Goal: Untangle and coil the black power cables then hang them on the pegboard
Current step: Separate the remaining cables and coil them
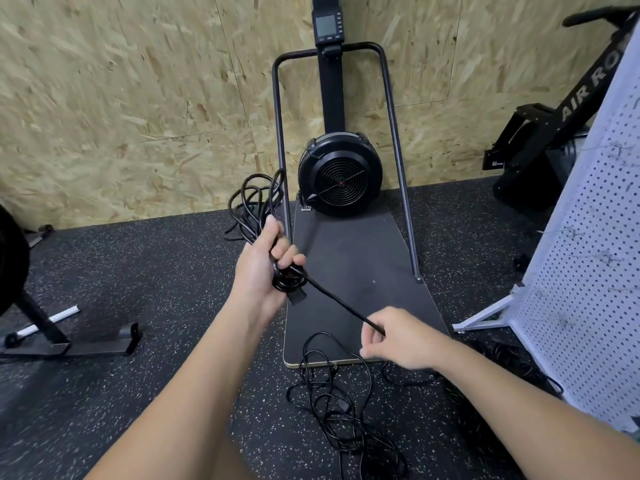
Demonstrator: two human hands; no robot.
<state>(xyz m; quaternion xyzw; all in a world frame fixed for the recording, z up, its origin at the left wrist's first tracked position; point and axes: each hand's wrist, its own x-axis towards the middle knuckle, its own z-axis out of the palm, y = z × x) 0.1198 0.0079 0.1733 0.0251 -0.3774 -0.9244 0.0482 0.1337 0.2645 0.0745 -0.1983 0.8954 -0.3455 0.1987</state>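
Here, the fingers of the left hand [263, 268] are curling tightly round a bundle of black cable loops [254, 202], the thumb lying up along the strands and the knuckles folding over a smaller knot of coils just below the palm. A flat black plug end [297, 298] is hanging beneath that fist. From the fist a single taut run of cable [341, 308] is stretching down to the right hand [401, 336], whose thumb and fingertips are pinching it together, the remaining fingers bending loosely inward.

Both hands are hovering over the near half of the dark platform [360, 271] of the fan machine [341, 174], the left one above the platform's left edge, the right one above its near right corner. The gathered loops are fanning up and away from the left fist, just left of the machine's left upright.

A second tangle of thin black cables [332, 407] is lying on the speckled rubber floor [156, 271], just past the platform's near edge, with one strand crossing onto the board. The white pegboard [585, 271] is standing on its frame well to the right of the platform, and more dark cable [509, 355] is lying at its foot. Behind the fan machine a chipboard wall [121, 98] is rising.
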